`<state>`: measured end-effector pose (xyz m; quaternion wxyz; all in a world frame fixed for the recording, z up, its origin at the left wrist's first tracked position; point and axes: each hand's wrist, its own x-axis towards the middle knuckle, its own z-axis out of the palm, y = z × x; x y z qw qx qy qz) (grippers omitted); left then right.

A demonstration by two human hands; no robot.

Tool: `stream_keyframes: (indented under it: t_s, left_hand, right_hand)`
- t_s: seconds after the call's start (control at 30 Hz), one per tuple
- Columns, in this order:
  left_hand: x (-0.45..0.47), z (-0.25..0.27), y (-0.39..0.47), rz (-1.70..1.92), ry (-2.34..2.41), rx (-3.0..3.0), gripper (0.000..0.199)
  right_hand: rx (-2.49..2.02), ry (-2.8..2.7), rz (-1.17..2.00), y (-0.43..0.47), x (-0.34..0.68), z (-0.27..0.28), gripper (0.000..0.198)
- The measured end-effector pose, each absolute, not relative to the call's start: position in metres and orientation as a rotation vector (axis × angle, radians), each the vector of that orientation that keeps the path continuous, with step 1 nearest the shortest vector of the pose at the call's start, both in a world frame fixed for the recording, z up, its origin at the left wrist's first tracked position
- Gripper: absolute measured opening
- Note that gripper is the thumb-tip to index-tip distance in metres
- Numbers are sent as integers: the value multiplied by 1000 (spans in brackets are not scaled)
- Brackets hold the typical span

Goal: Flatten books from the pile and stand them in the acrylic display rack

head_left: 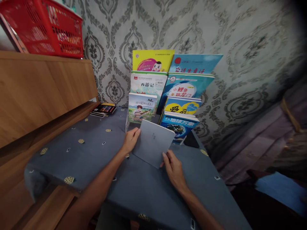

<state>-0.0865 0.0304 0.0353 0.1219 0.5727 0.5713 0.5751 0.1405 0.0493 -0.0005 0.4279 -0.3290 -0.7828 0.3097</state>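
A plain grey book (pixel 153 143) is held tilted above the table by both hands. My left hand (pixel 131 140) is closed on its left edge, and my right hand (pixel 171 164) grips the lower right corner. Just behind it, upright books stand in two stepped columns. In the left column are a book with a guitar player on its cover (pixel 141 108), a white-and-green book (pixel 148 83) and a yellow book (pixel 153 60). The right column has a blue book with a globe (pixel 177 126), a blue-and-yellow book (pixel 182 106) and teal books (pixel 192 84) behind.
A dark grey-blue tablecloth (pixel 96 159) covers the table. Several dark books (pixel 105 109) lie flat at the back left. A flat black object (pixel 192 140) rests right of the columns. Left is a wooden cabinet (pixel 45 92) with a red basket (pixel 43 28) on top.
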Motion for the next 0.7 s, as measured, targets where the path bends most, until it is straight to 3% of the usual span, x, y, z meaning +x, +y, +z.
stream_keyframes:
  t_s: [0.4,0.7]
  left_hand:
    - [-101,52,34,1752,2050,1589,37]
    - [-127,95,48,2119,2053,1550,41]
  right_hand:
    - [-754,-1944,798,74,103,23,22]
    - [-610,-1870,609,98,52,67,29]
